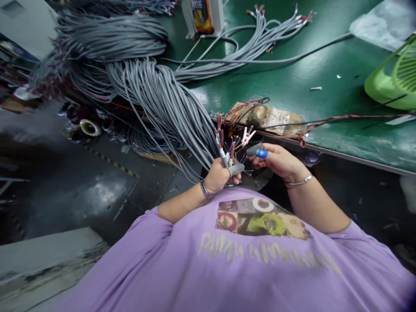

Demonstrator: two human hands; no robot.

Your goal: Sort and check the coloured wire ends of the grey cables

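Grey cables [169, 102]: thick multi-core bundle, sweeping from upper L of frame down to ctr; stripped ends at ctr, in L hand.
L hand [218, 175]: ctr of frame, closed round the cable ends; forearm comes up from lower L, thumb w/ grey finger cover [236, 169] pointing R across the bundle.
R hand [277, 160]: just R of ctr, forearm angled up & L, wrist bent inward; fingers curled, tips near the wires. Can't tell if they're pinched on a strand or slightly apart.
Blue finger cot [261, 153]: on R thumb.
Coloured cores [232, 147]: fanned out above L hand, btwn the two hands.
Pink clip [248, 137]: ctr, just above the gap btwn hands.
Green bench [338, 95]: upper R of frame, edge running just above R hand.
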